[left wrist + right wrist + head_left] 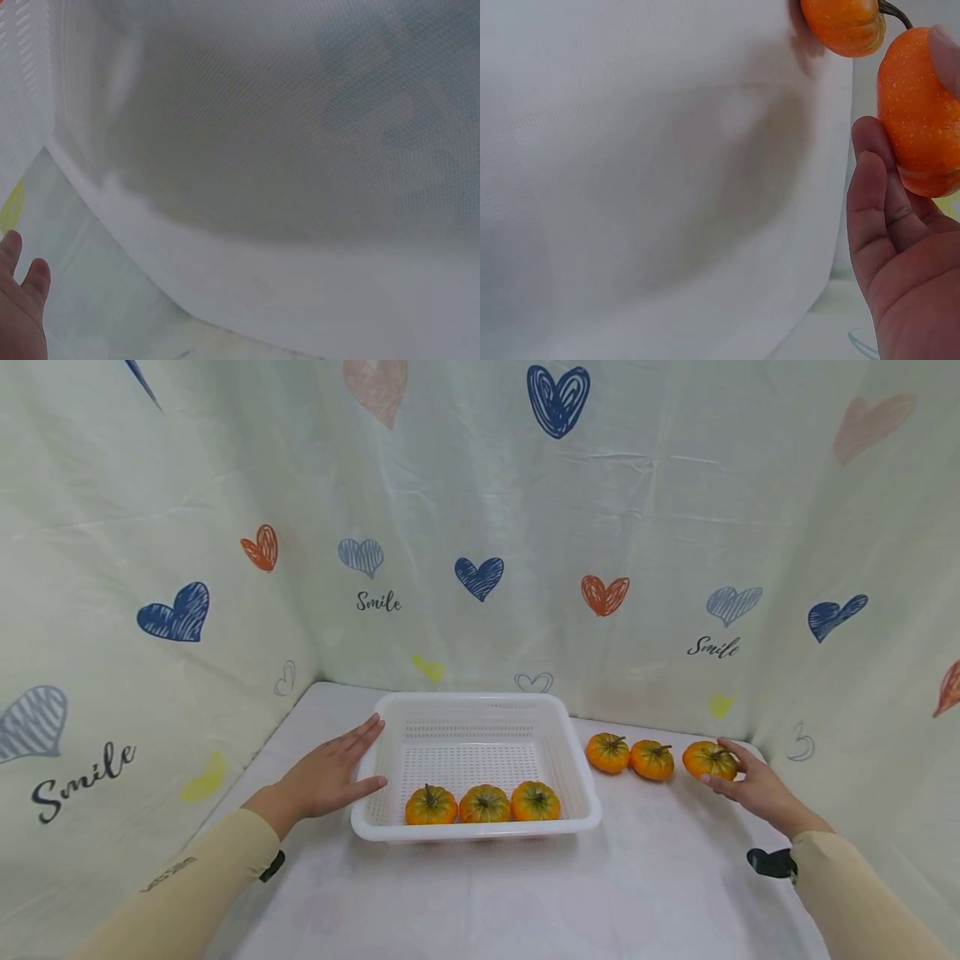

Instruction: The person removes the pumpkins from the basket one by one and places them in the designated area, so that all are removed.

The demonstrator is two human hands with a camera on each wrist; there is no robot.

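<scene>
A white plastic basket (480, 832) sits mid-table with three small orange pumpkins (484, 804) lined along its near side. My left hand (326, 777) rests at the basket's left rim, fingers extended. At the right, my right hand (757, 789) grips a small pumpkin (705, 760) between thumb and fingers. The right wrist view shows this pumpkin (919, 112) against the fingers (868, 195), with the thumb over its top. Two more pumpkins, one nearer the basket (607, 752) and one beside it (652, 760), stand between the basket and my right hand.
The table (525, 902) has a pale cloth. A white curtain (480, 643) printed with hearts and "Smile" hangs behind it and along both sides. Dark bands (772, 863) sit at both wrists.
</scene>
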